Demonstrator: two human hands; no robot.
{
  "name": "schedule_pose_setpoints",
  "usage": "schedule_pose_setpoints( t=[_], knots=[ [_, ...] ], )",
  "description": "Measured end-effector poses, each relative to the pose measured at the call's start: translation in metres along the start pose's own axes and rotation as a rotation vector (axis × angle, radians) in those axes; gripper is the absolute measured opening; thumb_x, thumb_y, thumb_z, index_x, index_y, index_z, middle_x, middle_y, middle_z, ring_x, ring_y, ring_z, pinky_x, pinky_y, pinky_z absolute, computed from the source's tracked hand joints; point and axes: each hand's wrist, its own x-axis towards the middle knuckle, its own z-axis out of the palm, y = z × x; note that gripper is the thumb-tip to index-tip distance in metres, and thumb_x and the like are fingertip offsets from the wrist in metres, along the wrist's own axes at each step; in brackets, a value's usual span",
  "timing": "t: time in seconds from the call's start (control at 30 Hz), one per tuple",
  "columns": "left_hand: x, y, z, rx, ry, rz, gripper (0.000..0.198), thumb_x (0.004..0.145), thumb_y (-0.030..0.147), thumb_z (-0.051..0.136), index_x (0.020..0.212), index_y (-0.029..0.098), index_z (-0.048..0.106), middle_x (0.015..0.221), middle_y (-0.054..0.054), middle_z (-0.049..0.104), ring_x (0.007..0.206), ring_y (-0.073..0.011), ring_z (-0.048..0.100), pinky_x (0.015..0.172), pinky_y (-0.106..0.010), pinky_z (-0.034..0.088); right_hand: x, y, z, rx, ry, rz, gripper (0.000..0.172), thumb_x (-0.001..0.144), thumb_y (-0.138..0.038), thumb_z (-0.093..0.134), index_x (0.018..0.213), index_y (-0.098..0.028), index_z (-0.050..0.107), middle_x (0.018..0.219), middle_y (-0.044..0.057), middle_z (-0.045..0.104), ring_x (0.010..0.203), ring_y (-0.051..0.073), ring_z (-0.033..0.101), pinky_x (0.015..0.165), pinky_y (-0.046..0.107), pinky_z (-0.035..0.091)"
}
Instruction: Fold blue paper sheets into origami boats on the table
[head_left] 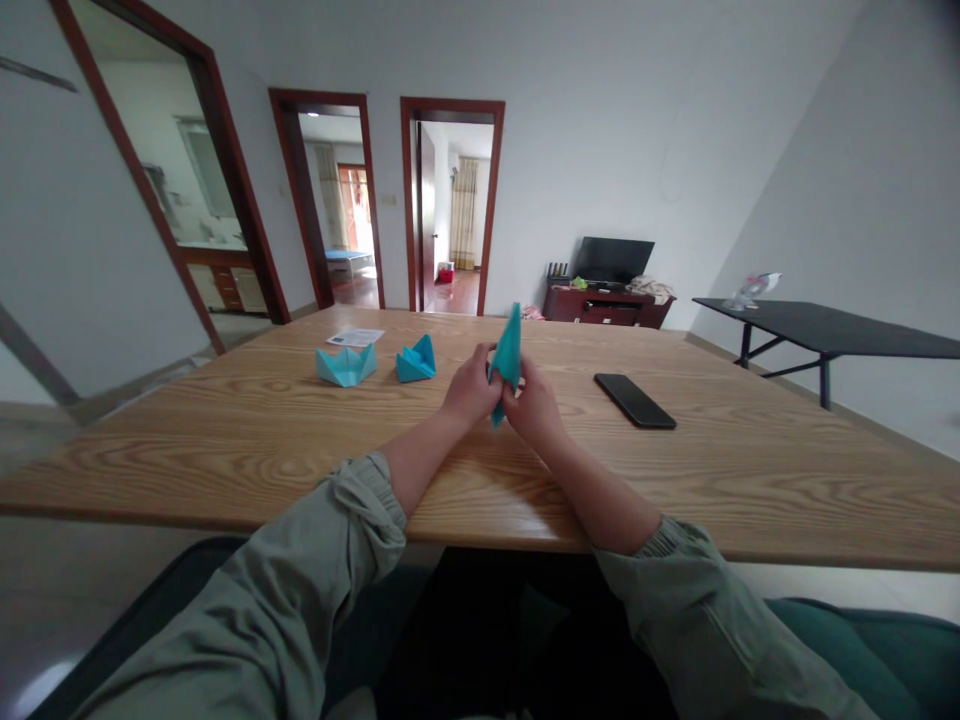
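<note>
Teal origami (508, 352), L hand (471, 388), R hand (535, 405), boats (346, 365), phone (634, 400)

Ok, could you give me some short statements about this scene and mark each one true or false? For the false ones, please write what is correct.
1. The left hand and the right hand both hold a folded teal paper. True.
2. Two teal origami boats stand on the wooden table, left of the hands. True.
3. The black smartphone lies left of the hands. False: it lies to their right.
4. The white printed sheet lies on top of the boats. False: it lies on the table behind them.
</note>
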Motion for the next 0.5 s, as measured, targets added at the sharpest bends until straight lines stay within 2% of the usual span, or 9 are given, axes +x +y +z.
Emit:
schedule_pose_setpoints(
  t=[0.07, 0.13, 0.23, 0.3, 0.4, 0.5],
  knots=[
    [-0.003, 0.008, -0.003, 0.107, -0.004, 0.085, 0.038, 0.083, 0.016, 0.049, 0.121, 0.023, 0.051, 0.091, -0.004, 0.066, 0.083, -0.0198, 0.062, 0.079, -0.032, 0.047, 0.003, -0.001, -0.004, -0.079, 0.081, 0.097, 0.040, 0.083, -0.026, 0.049, 0.122, -0.020, 0.055, 0.099, 0.010, 0.068, 0.085, 0.025, 0.062, 0.080, 0.040, 0.050],
    [-0.003, 0.012, -0.005, 0.143, -0.017, 0.132, 0.036, 0.086, 0.017, 0.047, 0.121, 0.023, 0.053, 0.099, -0.006, 0.066, 0.089, -0.0207, 0.062, 0.083, -0.032, 0.047, 0.006, 0.001, -0.008, -0.112, 0.135, 0.142, 0.031, 0.083, -0.028, 0.047, 0.109, -0.018, 0.061, 0.086, 0.009, 0.069, 0.076, 0.024, 0.061, 0.075, 0.038, 0.050],
    [0.002, 0.008, -0.008, 0.116, -0.020, 0.119, 0.035, 0.089, 0.018, 0.042, 0.122, 0.024, 0.054, 0.110, -0.005, 0.066, 0.100, -0.0203, 0.061, 0.088, -0.032, 0.046, 0.011, 0.010, -0.016, -0.091, 0.132, 0.097, 0.032, 0.085, -0.026, 0.042, 0.107, -0.017, 0.064, 0.092, 0.009, 0.070, 0.081, 0.023, 0.062, 0.078, 0.036, 0.049],
    [0.007, -0.005, -0.013, 0.093, -0.069, 0.063, 0.038, 0.089, 0.017, 0.040, 0.124, 0.024, 0.055, 0.113, -0.004, 0.067, 0.102, -0.0196, 0.062, 0.089, -0.031, 0.047, 0.012, 0.019, -0.022, -0.087, 0.082, 0.038, 0.040, 0.083, -0.020, 0.042, 0.117, -0.019, 0.062, 0.104, 0.008, 0.070, 0.091, 0.023, 0.063, 0.084, 0.035, 0.048],
    [0.010, -0.031, -0.021, 0.142, -0.289, -0.039, 0.043, 0.084, 0.013, 0.042, 0.122, 0.022, 0.060, 0.112, -0.004, 0.069, 0.096, -0.0185, 0.064, 0.088, -0.029, 0.048, 0.011, 0.036, -0.028, -0.188, -0.067, 0.007, 0.054, 0.077, -0.011, 0.043, 0.127, -0.021, 0.058, 0.117, 0.007, 0.067, 0.102, 0.023, 0.062, 0.091, 0.035, 0.047],
    [0.007, -0.052, -0.030, 0.303, -0.510, 0.040, 0.046, 0.083, 0.013, 0.043, 0.123, 0.026, 0.062, 0.124, -0.003, 0.064, 0.112, -0.0189, 0.058, 0.099, -0.030, 0.042, 0.008, 0.051, -0.030, -0.344, -0.303, -0.035, 0.057, 0.078, -0.009, 0.042, 0.131, -0.024, 0.057, 0.128, 0.006, 0.061, 0.114, 0.022, 0.058, 0.098, 0.036, 0.043]
  ],
)
